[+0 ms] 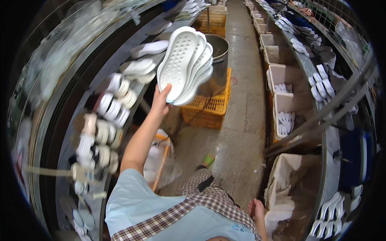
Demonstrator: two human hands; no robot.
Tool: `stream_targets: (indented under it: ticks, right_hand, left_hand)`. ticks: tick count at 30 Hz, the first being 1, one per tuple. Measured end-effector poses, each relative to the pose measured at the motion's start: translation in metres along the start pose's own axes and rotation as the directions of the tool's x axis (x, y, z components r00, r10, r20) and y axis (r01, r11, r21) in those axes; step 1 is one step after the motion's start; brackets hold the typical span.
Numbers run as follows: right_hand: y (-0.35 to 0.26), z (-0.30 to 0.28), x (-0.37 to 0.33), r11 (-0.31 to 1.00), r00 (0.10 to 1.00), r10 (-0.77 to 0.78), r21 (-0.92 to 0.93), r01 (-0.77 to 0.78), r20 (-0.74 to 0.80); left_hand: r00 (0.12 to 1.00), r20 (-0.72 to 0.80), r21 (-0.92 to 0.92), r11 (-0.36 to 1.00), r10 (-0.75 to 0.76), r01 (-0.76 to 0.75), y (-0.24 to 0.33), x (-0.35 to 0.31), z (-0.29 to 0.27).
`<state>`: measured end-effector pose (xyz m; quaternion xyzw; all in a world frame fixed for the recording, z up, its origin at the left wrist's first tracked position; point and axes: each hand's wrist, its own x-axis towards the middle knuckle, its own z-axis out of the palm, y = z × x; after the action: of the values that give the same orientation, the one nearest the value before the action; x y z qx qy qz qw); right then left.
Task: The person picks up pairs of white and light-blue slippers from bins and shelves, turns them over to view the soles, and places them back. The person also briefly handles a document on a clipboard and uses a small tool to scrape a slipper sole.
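My left hand [161, 100] is raised ahead and grips a fanned stack of several white shoe soles [179, 60] by their lower end. The thumb presses on the top sole, whose face has rows of small dimples. Low on the right, my right hand [257, 209] hangs beside my body with its fingers curled in; nothing shows in it. It is nearest to a bin lined with whitish cloth [278, 182]. Left of the held stack, more pale soles [138, 66] lie on a long grey bench [116, 60].
A large metal drum [220, 54] stands on an orange crate [207, 114] just beyond the stack. Lined bins [283, 72], some holding white soles [286, 122], run along the right side under another bench. Metal bars [309, 124] slant across there. A concrete aisle [243, 80] runs between the benches.
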<state>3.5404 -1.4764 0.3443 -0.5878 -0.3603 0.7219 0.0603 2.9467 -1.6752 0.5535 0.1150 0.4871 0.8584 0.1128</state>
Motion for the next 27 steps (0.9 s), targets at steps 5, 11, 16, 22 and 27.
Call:
stream_targets:
  ticks: [5,11,16,22,27]
  right_hand:
    - [-0.069,0.068,0.047,0.962,0.973,0.041,-0.254,-0.100,-0.228]
    - [-0.141,0.139,0.070,0.840,0.996,-0.084,-0.539,0.064,-0.013]
    - [-0.141,0.143,0.097,0.860,0.995,-0.073,-0.509,0.031,-0.065]
    - [-0.102,0.110,0.123,0.862,0.996,-0.071,-0.506,0.032,-0.058]
    - [-0.084,0.102,0.128,0.915,0.990,-0.032,-0.402,-0.026,-0.137]
  left_hand:
    - [0.965,0.153,0.488,0.832,0.215,-0.263,-0.035,0.267,0.024]
    - [0.971,0.187,0.958,0.193,0.150,-0.215,-0.111,0.453,0.050]
    - [0.992,0.127,0.970,-0.209,-0.015,-0.127,-0.140,0.482,0.065]
    - [0.915,0.338,0.796,-0.450,-0.222,-0.403,-0.156,0.498,0.065]
    - [0.866,0.423,0.723,-0.477,-0.267,-0.500,-0.174,0.508,0.058]
